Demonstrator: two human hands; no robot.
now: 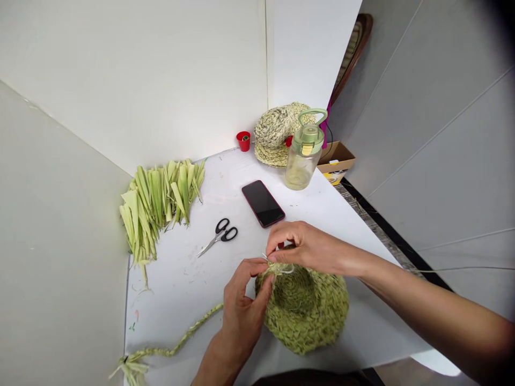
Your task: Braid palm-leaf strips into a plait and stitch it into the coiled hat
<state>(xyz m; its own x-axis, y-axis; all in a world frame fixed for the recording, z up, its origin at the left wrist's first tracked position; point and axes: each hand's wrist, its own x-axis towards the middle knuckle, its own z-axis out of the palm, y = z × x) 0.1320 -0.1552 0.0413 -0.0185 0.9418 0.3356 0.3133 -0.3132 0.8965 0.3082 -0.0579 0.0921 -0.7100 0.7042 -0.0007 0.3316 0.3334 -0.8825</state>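
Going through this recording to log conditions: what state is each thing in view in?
Left hand: gripping the coil's edge.
Right hand: pinching a pale strand at the coil.
Green palm-leaf braid coil: bowl-shaped, loose braid trailing.
Scissors: shut, lying flat.
Phone: face up, screen dark.
Bottle: capped, mostly empty.
Palm-leaf strips: loose pile.

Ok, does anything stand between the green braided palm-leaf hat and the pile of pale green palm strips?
Yes: your left hand, at the hat's edge, then the black-handled scissors on the white table, roughly along that line.

white tabletop point(181, 305), black-handled scissors point(220, 236), smartphone point(263, 203), cut palm strips point(161, 203), plastic bottle point(303, 161)
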